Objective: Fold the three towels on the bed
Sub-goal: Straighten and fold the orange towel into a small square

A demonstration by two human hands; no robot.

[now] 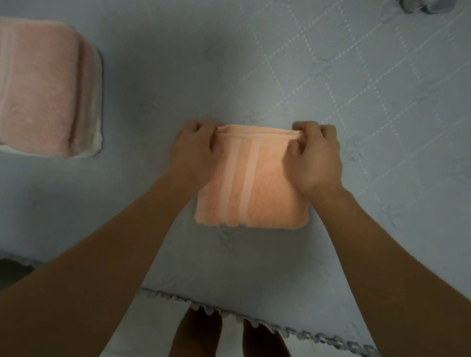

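Note:
A small orange towel (256, 190) lies folded into a near square on the grey-blue bed (389, 109), close to its near edge. My left hand (195, 145) pinches the towel's far left corner. My right hand (311, 155) pinches its far right corner, with the thumb tucked under the stacked layers. At the left edge of the view a larger pink towel (29, 83) rests folded on top of a white towel (90, 139), of which only the rim shows.
The bedspread's fringed edge (268, 322) runs below the orange towel, with my bare feet (234, 353) on a pale floor beneath. Grey cloth items (416, 1) sit at the far top edge. Quilted bedspread stretches to the right.

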